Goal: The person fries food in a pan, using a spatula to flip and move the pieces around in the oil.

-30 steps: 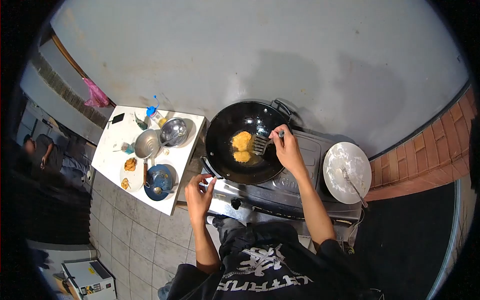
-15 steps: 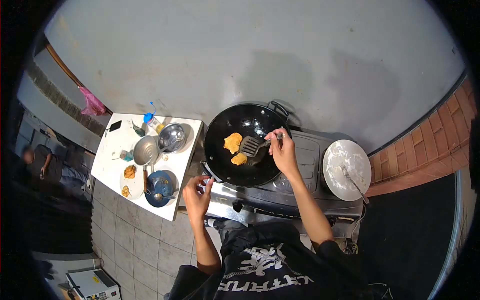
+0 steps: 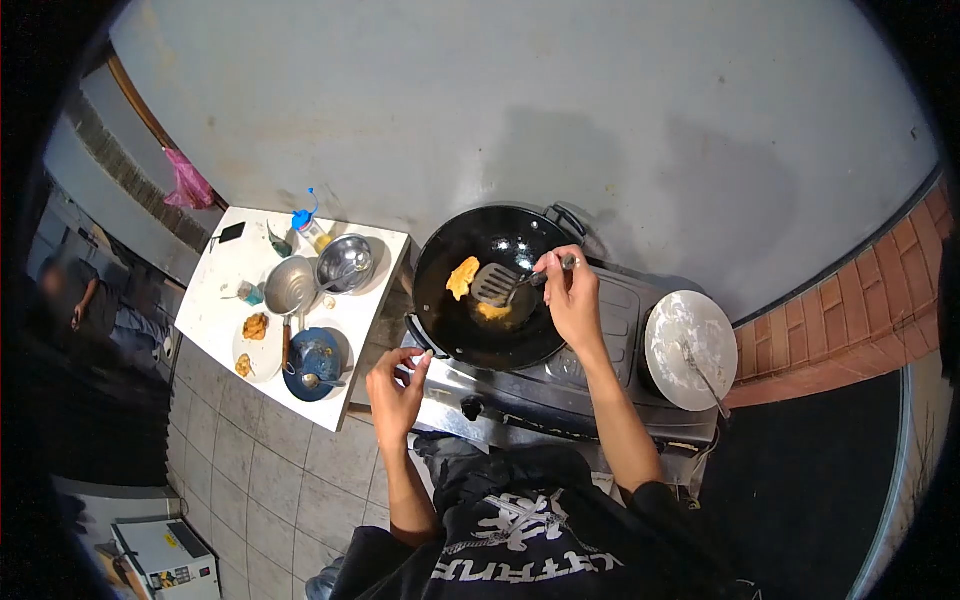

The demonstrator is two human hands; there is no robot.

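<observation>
A black wok (image 3: 450, 325) rests on the stove (image 3: 620, 320). My right hand (image 3: 572, 295) is closed round the handle of a slotted spatula (image 3: 493, 285), whose blade is over the wok's inside. One golden fried piece (image 3: 462, 278) lies left of the blade. Another piece (image 3: 493, 311) sits just below the blade and is partly covered by it. At the wok's near left handle (image 3: 418, 335) is my left hand (image 3: 398, 388), its fingers curled and pinching at that handle.
On the white table (image 3: 215, 290) at left are a blue bowl (image 3: 316, 350), a metal pan (image 3: 290, 285), a metal bowl (image 3: 345, 262) and a plate (image 3: 262, 358) with fried pieces. A floury bowl (image 3: 680, 340) stands right of the stove. A person (image 3: 85, 300) is at far left.
The spatula blade has moved slightly left and up, now between the two pieces. The left piece looks narrower and tilted. The view has shifted a little.
</observation>
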